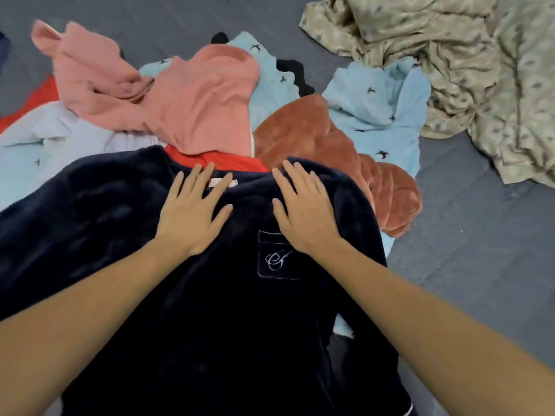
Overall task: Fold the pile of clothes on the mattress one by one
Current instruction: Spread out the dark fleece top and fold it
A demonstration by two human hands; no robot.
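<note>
Hands flat, that is how I have them now. My left hand (192, 211) and my right hand (303, 211) both lie with fingers straight on the dark blue top (186, 310), near its neck. They press down and hold nothing.

The blue top is spread out right in front of me, on the grey mattress (468, 265). Its far end lies over the pile of clothes (210, 115), on a red piece (222, 160) and a brown fuzzy one (315, 139).

I think that could be trouble. The top is soft and thick, so a fold may slide or puff open. If I pull it, the red piece could drag along.

The left sleeve runs off toward the side, and I cannot see its end. On my right the mattress has bare room. A crumpled tan sheet (465, 70) lies farther off.
</note>
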